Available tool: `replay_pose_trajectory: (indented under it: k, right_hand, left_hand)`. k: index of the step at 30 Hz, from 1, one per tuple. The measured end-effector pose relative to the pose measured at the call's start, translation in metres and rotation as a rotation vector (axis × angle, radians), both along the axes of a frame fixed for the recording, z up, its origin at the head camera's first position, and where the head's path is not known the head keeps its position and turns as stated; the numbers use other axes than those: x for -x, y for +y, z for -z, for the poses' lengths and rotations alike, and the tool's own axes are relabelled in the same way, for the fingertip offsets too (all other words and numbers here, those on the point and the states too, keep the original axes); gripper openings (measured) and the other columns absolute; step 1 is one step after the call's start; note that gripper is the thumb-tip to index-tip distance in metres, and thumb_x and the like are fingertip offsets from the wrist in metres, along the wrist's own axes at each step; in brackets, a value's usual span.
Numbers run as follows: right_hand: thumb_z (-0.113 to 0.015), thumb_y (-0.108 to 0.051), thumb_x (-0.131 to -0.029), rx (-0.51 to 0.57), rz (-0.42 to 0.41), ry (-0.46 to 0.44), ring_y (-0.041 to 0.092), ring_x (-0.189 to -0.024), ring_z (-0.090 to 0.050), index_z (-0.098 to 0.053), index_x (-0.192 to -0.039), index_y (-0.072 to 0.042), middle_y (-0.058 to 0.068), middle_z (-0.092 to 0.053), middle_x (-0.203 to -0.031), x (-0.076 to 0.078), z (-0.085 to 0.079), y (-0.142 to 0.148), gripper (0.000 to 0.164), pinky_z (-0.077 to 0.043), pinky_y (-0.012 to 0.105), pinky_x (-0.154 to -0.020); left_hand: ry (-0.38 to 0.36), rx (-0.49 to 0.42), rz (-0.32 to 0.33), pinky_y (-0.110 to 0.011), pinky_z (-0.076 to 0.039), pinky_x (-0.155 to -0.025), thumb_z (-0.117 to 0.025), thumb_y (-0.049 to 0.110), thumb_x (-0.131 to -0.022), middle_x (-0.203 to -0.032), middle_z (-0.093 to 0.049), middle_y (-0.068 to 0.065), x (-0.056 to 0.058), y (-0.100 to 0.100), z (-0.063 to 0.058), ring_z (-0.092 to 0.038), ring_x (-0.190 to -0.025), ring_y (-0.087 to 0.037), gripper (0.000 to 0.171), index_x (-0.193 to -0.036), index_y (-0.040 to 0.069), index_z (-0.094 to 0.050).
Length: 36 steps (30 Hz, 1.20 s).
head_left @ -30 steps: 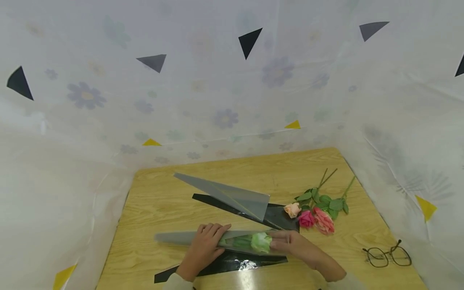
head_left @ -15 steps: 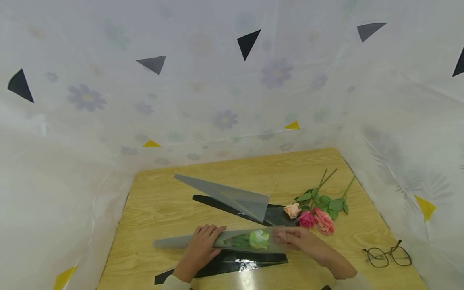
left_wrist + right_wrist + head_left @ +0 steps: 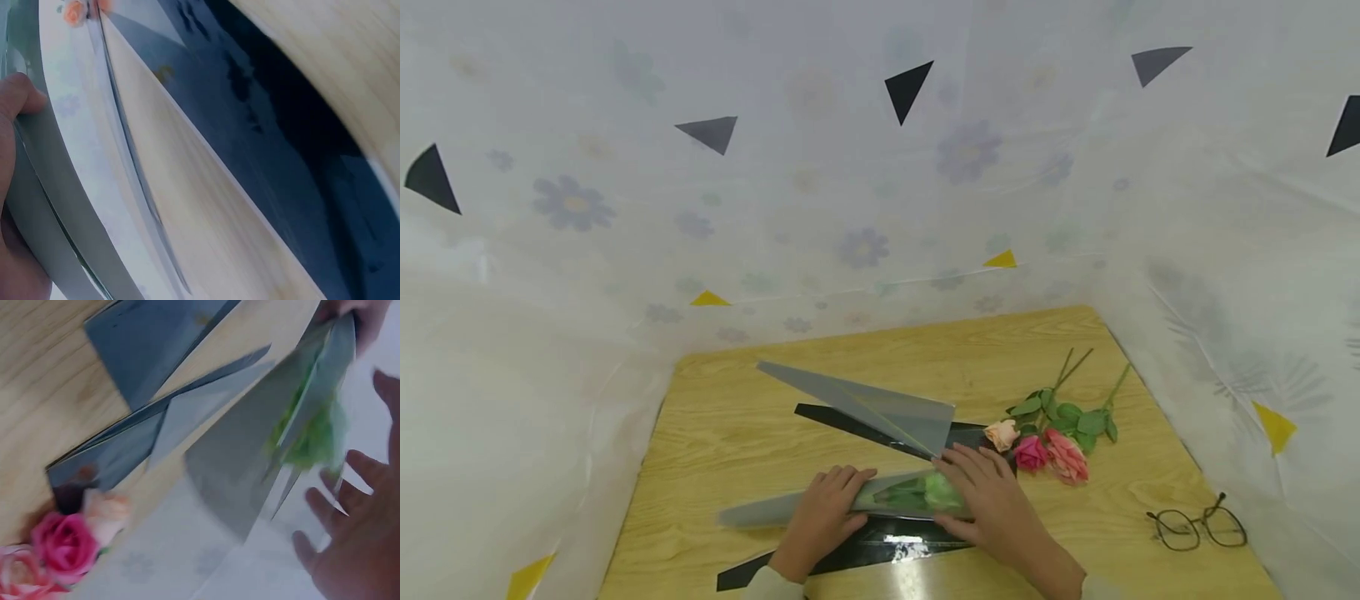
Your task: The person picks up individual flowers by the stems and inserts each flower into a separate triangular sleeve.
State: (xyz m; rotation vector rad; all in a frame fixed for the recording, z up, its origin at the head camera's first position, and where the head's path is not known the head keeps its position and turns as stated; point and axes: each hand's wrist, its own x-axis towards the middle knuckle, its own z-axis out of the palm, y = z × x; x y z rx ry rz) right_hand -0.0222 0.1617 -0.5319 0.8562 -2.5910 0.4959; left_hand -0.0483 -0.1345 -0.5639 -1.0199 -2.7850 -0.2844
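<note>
The narrow end of a grey translucent sleeve (image 3: 756, 511) reaches out to the left of the left hand (image 3: 822, 518), tapering to a point above the wooden table (image 3: 730, 425). On the hand's near side lies a glossy black wrapper (image 3: 850, 557), running from beside the wrist to below the right hand. The left hand grips the sleeve around its middle; the left wrist view shows the thumb laid along the grey film. Beyond this hand, well apart from its fingers, a second grey sleeve (image 3: 872, 404) slants across a second black wrapper (image 3: 973, 437).

Between the two hands, inside the gripped sleeve, sits a pale green rose (image 3: 942, 492) with its leaves, its bloom toward the right hand (image 3: 992, 508). That hand is spread wide over the sleeve's broad end, thumb well away from the fingers; whether the fingertips touch the film I cannot tell.

Just past the right hand's fingers, to the right, lie a peach rose (image 3: 1002, 435), a magenta rose (image 3: 1031, 453) and a larger coral rose (image 3: 1067, 457), their stems pointing away from the hand. Farther right of the hand, well apart, rests a pair of glasses (image 3: 1201, 528). A flower-printed curtain (image 3: 805, 183) rises beyond both hands.
</note>
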Motion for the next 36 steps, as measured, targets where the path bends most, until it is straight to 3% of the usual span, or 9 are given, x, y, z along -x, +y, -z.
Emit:
replay_pose_trajectory:
  k: [3,6,9,13,21,27,36]
  right_hand:
    - [-0.068,-0.063,-0.069,-0.148,-0.042,0.006,0.028,-0.126,-0.040,-0.039,-0.142,-0.017,0.007,-0.044,-0.138,-0.004,0.003,-0.016,0.091,-0.021,0.059,-0.099]
    - [-0.077,-0.057,-0.060,-0.237,-0.032,-0.026,0.029,-0.124,-0.042,-0.038,-0.143,-0.017,0.009,-0.045,-0.136,-0.007,0.006,-0.027,0.100,-0.016,0.063,-0.099]
    - [-0.083,-0.047,-0.058,-0.310,-0.003,-0.069,0.028,-0.118,-0.047,-0.042,-0.140,-0.016,0.008,-0.051,-0.128,-0.007,0.005,-0.035,0.097,-0.018,0.063,-0.099]
    - [-0.081,-0.040,-0.063,-0.387,0.023,-0.121,0.025,-0.105,-0.055,-0.047,-0.134,-0.014,0.006,-0.056,-0.115,-0.005,0.004,-0.041,0.083,-0.029,0.058,-0.095]
    - [-0.080,-0.044,-0.062,-0.409,0.058,-0.176,0.025,-0.097,-0.056,-0.048,-0.126,-0.015,0.006,-0.056,-0.107,-0.003,0.011,-0.035,0.077,-0.037,0.052,-0.090]
    - [-0.082,-0.042,-0.057,-0.365,0.068,-0.129,0.027,-0.094,-0.055,-0.051,-0.122,-0.016,0.007,-0.054,-0.102,0.000,0.018,-0.019,0.077,-0.037,0.052,-0.086]
    - [-0.079,-0.038,-0.055,-0.338,0.079,-0.149,0.028,-0.095,-0.052,-0.052,-0.127,-0.017,0.008,-0.055,-0.105,0.005,0.034,0.004,0.079,-0.036,0.054,-0.086]
  left_hand:
    - [0.007,-0.007,0.023,-0.035,-0.042,-0.077,-0.073,0.040,-0.075,-0.107,-0.054,0.008,0.000,0.009,-0.002,-0.051,-0.093,-0.012,0.066,-0.133,0.022,-0.047]
    - [0.010,-0.019,0.052,-0.034,-0.042,-0.076,-0.073,0.040,-0.075,-0.106,-0.054,0.008,-0.001,0.018,-0.004,-0.051,-0.092,-0.011,0.065,-0.132,0.022,-0.048]
    - [0.005,-0.030,0.073,-0.032,-0.042,-0.074,-0.072,0.039,-0.075,-0.105,-0.055,0.009,-0.004,0.024,-0.005,-0.051,-0.091,-0.010,0.063,-0.131,0.022,-0.049]
    - [-0.001,-0.033,0.093,-0.032,-0.042,-0.076,-0.072,0.040,-0.076,-0.107,-0.055,0.009,-0.006,0.029,-0.005,-0.051,-0.092,-0.009,0.062,-0.131,0.023,-0.049]
    - [-0.003,0.003,0.101,-0.032,-0.039,-0.076,-0.069,0.042,-0.078,-0.107,-0.054,0.009,-0.003,0.030,0.002,-0.048,-0.091,-0.009,0.062,-0.133,0.025,-0.047]
    - [0.006,0.011,0.076,-0.032,-0.038,-0.074,-0.067,0.043,-0.076,-0.102,-0.053,0.009,-0.003,0.021,0.009,-0.047,-0.087,-0.010,0.064,-0.134,0.025,-0.047]
    - [-0.010,0.037,0.066,-0.029,-0.034,-0.071,-0.069,0.041,-0.073,-0.098,-0.050,0.008,-0.003,0.003,0.016,-0.041,-0.081,-0.011,0.071,-0.137,0.023,-0.044]
